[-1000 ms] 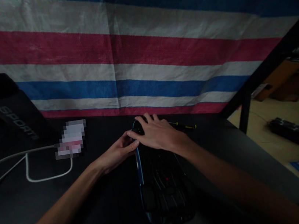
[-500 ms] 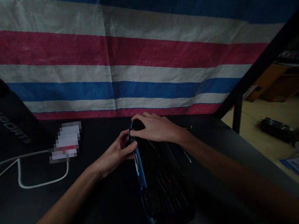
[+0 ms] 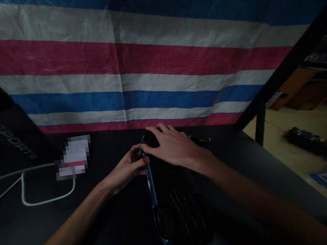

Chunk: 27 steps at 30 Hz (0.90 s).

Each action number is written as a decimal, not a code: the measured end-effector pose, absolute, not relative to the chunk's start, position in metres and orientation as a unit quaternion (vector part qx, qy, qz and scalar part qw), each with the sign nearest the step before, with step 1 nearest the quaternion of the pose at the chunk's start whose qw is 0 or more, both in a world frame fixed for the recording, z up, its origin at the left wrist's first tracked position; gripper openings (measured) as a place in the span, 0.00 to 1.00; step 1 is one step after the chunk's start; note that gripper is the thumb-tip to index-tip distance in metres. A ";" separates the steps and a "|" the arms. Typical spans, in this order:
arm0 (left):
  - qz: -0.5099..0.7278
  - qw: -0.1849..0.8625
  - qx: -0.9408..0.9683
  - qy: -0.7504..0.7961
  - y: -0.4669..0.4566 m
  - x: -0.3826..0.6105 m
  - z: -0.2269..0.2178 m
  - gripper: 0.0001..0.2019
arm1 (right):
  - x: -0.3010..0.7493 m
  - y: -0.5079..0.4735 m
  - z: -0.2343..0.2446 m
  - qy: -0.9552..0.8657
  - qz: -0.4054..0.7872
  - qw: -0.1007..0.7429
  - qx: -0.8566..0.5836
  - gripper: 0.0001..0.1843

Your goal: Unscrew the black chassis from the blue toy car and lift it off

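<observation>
A toy car point(image 3: 183, 205) lies upside down on the dark table, its black underside and wheels facing up and its blue body edge showing along the left. My left hand point(image 3: 129, 168) grips the blue side near the far end, thumb on top and fingers partly hidden beneath. Over the far end of the car lies my right hand point(image 3: 175, 143), its thumb by the far left wheel and its fingers curved across the end. Just beyond the right hand is a screwdriver point(image 3: 200, 138) with a black and yellow handle, partly covered by that hand.
A phone-like device point(image 3: 75, 155), blurred out, lies to the left with a white cable point(image 3: 49, 202). Behind it stands a dark box point(image 3: 11, 123) marked SPORT. A striped plastic sheet point(image 3: 141, 52) hangs at the back. On the floor at right is a dark object point(image 3: 304, 141).
My right hand has turned slightly and moved a little nearer over the car, its fingers more spread. More of the screwdriver handle shows now. My left hand keeps nearly the same hold.
</observation>
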<state>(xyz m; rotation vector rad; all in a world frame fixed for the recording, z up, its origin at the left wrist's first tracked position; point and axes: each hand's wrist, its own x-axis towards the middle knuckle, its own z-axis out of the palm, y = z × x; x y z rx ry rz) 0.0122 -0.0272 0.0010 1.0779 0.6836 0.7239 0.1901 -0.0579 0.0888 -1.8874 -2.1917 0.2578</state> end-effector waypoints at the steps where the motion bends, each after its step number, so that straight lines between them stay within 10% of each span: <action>1: 0.334 0.742 0.489 0.315 -0.027 0.012 0.001 0.28 | 0.188 -0.066 0.087 -0.753 0.081 0.126 -0.641 0.39; 8: 0.340 0.736 0.485 0.328 -0.028 0.012 0.000 0.28 | 0.183 -0.101 0.072 -0.788 0.077 0.123 -0.598 0.49; 27: 0.332 0.730 0.493 0.339 -0.027 0.013 -0.001 0.19 | 0.293 -0.127 0.113 -0.718 0.155 0.256 -0.628 0.18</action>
